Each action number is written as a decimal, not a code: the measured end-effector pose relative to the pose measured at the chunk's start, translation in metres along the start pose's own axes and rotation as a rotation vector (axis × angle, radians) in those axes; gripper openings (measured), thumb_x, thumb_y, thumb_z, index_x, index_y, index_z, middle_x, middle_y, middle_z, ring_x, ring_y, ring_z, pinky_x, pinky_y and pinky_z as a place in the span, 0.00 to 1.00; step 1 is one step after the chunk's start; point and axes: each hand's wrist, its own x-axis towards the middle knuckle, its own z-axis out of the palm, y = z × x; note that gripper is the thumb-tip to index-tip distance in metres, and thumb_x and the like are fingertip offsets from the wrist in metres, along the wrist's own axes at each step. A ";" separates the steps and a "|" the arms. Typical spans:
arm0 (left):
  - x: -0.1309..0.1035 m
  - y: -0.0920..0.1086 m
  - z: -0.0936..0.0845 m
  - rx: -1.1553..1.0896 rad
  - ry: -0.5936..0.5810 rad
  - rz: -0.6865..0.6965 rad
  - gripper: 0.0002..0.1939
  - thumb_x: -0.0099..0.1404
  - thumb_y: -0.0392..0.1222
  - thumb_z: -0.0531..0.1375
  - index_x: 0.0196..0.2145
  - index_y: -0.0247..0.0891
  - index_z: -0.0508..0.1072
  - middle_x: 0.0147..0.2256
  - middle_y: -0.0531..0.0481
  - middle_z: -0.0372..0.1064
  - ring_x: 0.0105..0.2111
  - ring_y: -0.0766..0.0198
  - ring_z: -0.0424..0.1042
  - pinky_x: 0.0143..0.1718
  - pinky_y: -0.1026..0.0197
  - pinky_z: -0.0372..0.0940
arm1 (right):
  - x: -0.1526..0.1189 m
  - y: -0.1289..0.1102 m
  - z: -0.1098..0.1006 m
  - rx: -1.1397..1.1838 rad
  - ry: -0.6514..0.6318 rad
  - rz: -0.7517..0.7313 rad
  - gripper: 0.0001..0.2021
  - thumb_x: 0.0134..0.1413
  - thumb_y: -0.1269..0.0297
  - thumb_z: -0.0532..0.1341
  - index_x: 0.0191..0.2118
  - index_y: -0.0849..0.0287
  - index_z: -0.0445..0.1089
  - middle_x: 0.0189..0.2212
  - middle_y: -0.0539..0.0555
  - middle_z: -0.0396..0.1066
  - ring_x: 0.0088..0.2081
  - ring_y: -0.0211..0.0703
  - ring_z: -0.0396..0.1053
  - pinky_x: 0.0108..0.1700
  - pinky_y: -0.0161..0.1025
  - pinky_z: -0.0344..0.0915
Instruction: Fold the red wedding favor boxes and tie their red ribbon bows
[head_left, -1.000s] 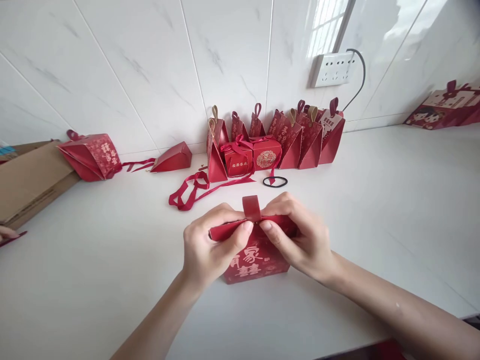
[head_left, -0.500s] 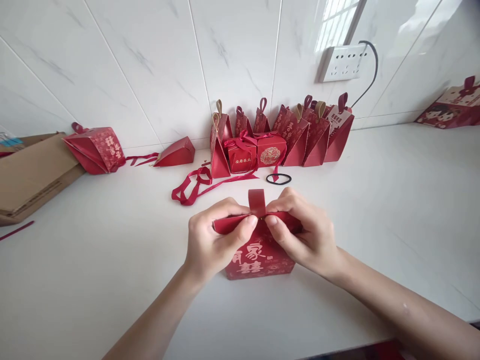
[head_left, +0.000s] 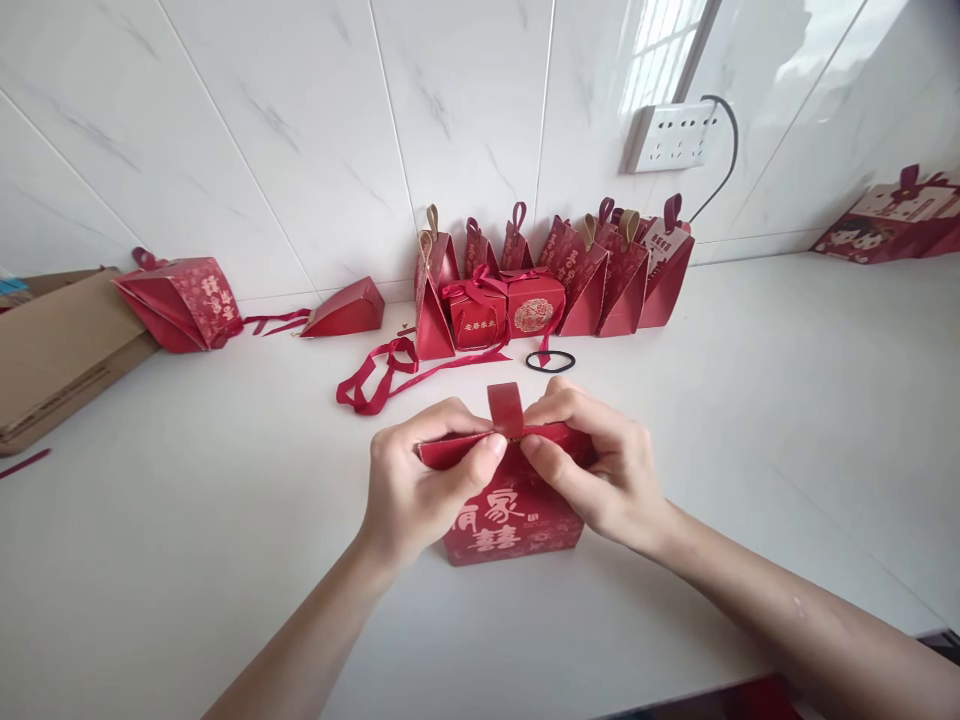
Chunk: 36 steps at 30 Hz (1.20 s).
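Far left: cardboard carton (head_left: 75, 345), tilted red box (head_left: 176, 305) at its right end, then wedge-shaped carton (head_left: 349, 308) and loose ribbon (head_left: 371, 385) on white counter (head_left: 225, 560)
Left hand (head_left: 427, 480): tight pinch on top edge of the lettered red box (head_left: 517, 515), thumb in front, fingers behind, just left of its strap (head_left: 505, 408)
That box is upright mid-counter, strap up between the hands; standing boxes (head_left: 583, 300) behind
Right hand (head_left: 607, 470): matching pinch, just right of strap
Step in hand, I'd judge: pressing top edges together at strap base; next move calls for even pressure both sides, strap centred
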 end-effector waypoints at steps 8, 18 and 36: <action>-0.004 -0.001 0.003 -0.050 0.021 0.059 0.04 0.58 0.36 0.62 0.26 0.39 0.74 0.22 0.57 0.70 0.23 0.71 0.69 0.24 0.71 0.65 | -0.005 0.008 0.000 -0.067 -0.008 -0.174 0.05 0.58 0.72 0.58 0.40 0.58 0.66 0.28 0.51 0.66 0.29 0.38 0.64 0.30 0.37 0.64; -0.002 0.000 0.005 -0.047 0.022 0.066 0.03 0.56 0.33 0.63 0.27 0.39 0.72 0.24 0.58 0.72 0.23 0.71 0.70 0.23 0.72 0.66 | 0.013 -0.014 -0.012 -0.158 -0.010 -0.147 0.02 0.59 0.68 0.62 0.38 0.58 0.71 0.32 0.54 0.68 0.35 0.42 0.67 0.34 0.39 0.68; -0.002 0.002 0.006 -0.126 -0.008 0.038 0.06 0.57 0.33 0.61 0.24 0.38 0.69 0.19 0.61 0.62 0.19 0.76 0.62 0.21 0.76 0.60 | 0.018 -0.017 -0.009 0.257 -0.043 0.196 0.08 0.54 0.69 0.65 0.41 0.60 0.73 0.33 0.52 0.71 0.33 0.36 0.70 0.28 0.31 0.70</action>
